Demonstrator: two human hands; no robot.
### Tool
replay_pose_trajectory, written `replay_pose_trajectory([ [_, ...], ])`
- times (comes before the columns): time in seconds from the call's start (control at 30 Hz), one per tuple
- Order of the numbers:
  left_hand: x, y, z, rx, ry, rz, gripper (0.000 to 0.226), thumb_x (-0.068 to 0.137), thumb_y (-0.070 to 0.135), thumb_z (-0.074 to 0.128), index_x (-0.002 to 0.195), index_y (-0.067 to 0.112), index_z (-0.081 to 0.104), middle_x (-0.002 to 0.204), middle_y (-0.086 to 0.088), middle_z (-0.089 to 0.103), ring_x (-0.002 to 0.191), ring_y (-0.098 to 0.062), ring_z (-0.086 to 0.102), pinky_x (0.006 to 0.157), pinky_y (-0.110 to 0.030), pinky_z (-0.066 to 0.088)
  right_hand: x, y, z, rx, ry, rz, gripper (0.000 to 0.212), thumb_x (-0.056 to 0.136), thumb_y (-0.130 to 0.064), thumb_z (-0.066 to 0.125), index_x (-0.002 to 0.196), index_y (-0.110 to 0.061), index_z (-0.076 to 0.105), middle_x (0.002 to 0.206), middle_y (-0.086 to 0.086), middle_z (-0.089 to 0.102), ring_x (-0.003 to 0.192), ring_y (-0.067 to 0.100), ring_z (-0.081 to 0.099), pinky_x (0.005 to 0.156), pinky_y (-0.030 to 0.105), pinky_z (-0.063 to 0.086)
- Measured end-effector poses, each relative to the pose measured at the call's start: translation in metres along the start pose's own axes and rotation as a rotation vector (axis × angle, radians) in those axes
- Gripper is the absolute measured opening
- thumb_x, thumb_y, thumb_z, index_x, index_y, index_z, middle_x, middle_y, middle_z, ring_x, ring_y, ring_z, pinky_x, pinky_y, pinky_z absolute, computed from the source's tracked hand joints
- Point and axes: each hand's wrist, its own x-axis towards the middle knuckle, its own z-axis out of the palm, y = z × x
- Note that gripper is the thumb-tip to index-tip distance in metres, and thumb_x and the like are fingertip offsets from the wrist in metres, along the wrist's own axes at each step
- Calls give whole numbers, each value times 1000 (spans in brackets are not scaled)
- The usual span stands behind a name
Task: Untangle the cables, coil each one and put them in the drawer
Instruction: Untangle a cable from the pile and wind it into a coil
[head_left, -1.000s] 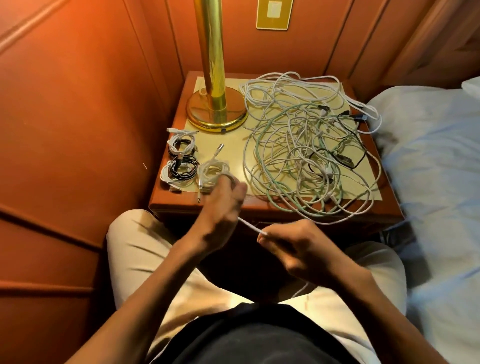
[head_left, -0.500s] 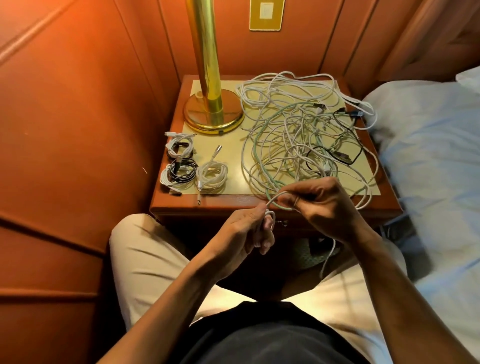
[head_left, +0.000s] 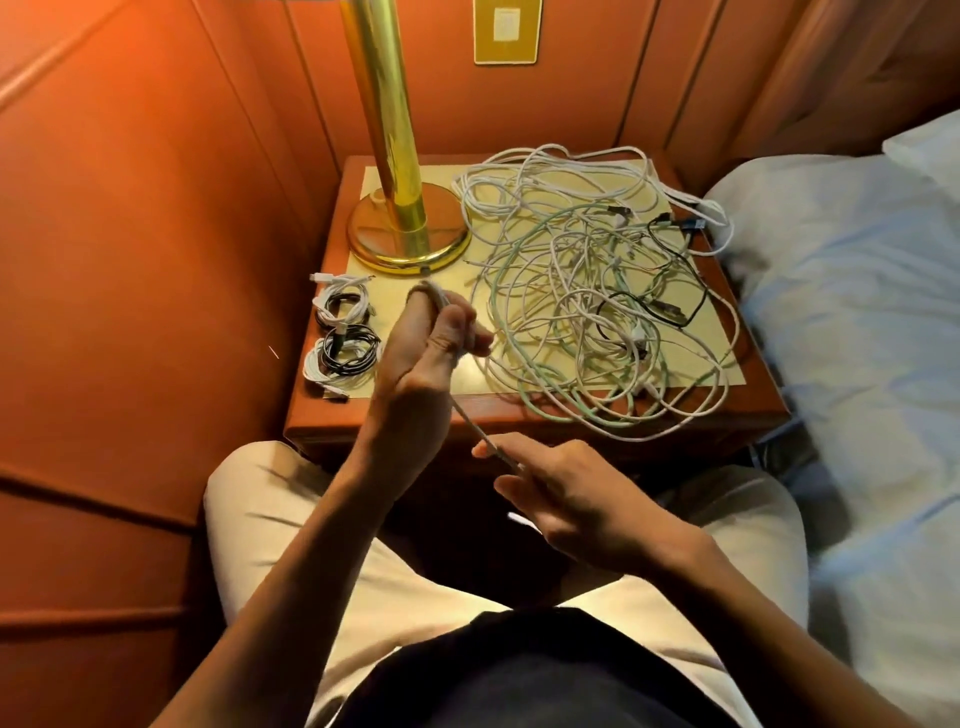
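Observation:
A big tangle of white, pale green and black cables covers the right part of the nightstand top. Small coiled cables, white and black, lie at its left front corner. My left hand is raised over the table's front, with a white cable looped over its fingertips. That cable runs taut down to my right hand, which pinches it in front of the table edge. The drawer is not visible.
A brass lamp base and its pole stand at the back left of the nightstand. Orange padded wall panels close in the left side and back. A bed with a pale sheet lies right beside the table. My knees are below the table front.
My left hand has risen up and left over the table with the cable looped on it. My right hand has dropped back from the tangle's front edge, pulling the cable taut.

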Motion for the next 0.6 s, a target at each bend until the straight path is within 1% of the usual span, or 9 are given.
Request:
replay_pose_trajectory([
  [0.03, 1, -8, -3, 168, -8, 3, 21, 97, 21, 36, 92, 6, 50, 83, -7, 55, 81, -16, 56, 80, -29, 47, -4, -3, -5, 42, 23, -12, 27, 99, -20, 56, 126, -23, 60, 60, -12, 51, 53, 9, 46, 55, 21, 37],
  [0.07, 0, -14, -6, 274, -53, -18, 23, 96, 23, 37, 92, 4, 50, 84, -8, 56, 81, -17, 56, 78, -29, 46, -7, -7, -12, 82, 61, -28, 21, 99, -19, 56, 117, -19, 66, 65, -11, 58, 57, 9, 51, 55, 22, 41],
  [0.1, -3, -16, -9, 319, -137, -69, 25, 96, 24, 37, 92, 4, 51, 85, -7, 56, 80, -16, 55, 77, -27, 45, -7, -11, -21, 110, 111, -49, 18, 99, -19, 55, 109, -14, 69, 71, -7, 64, 62, 10, 57, 57, 29, 46],
  [0.17, -11, -13, -12, 252, -373, -204, 28, 97, 27, 36, 93, 7, 54, 84, 0, 60, 80, -10, 57, 75, -20, 44, -7, -18, -40, 136, 212, -82, 18, 97, -17, 55, 99, -11, 72, 79, -3, 69, 68, 14, 63, 61, 37, 51],
  [0.23, -19, -6, -9, 130, -530, -262, 31, 99, 27, 35, 96, 3, 55, 86, -4, 61, 82, -11, 59, 76, -18, 45, -4, -20, -56, 156, 275, -107, 15, 94, -12, 59, 97, -12, 73, 78, -8, 69, 65, 12, 63, 57, 32, 51],
  [0.37, -26, 2, 9, 45, -616, -273, 32, 101, 28, 32, 97, 5, 54, 83, -1, 56, 82, -13, 55, 78, -21, 47, -1, -18, -68, 248, 288, -130, 22, 91, 4, 63, 91, -16, 72, 72, -17, 67, 62, 2, 63, 57, 12, 46],
  [0.43, -28, 2, 14, -34, -614, -319, 29, 100, 28, 33, 91, 8, 52, 79, 0, 56, 77, -14, 55, 74, -24, 47, 0, -16, -70, 314, 274, -126, 24, 89, 7, 64, 91, -16, 71, 74, -21, 69, 66, -1, 65, 60, 9, 47],
  [0.5, -28, -1, 14, -154, -576, -373, 28, 99, 26, 35, 80, 12, 51, 69, 3, 55, 67, -16, 51, 66, -25, 44, 2, -14, -69, 351, 268, -130, 14, 88, -3, 68, 94, -16, 71, 82, -19, 72, 75, 2, 69, 65, 11, 51],
  [0.6, -26, -7, 13, -347, -567, -453, 23, 95, 21, 38, 74, 13, 43, 60, 3, 43, 56, -17, 41, 54, -24, 38, 4, -10, -60, 318, 309, -87, 6, 88, -21, 68, 92, -20, 72, 87, -8, 72, 82, 13, 70, 71, 25, 56],
])
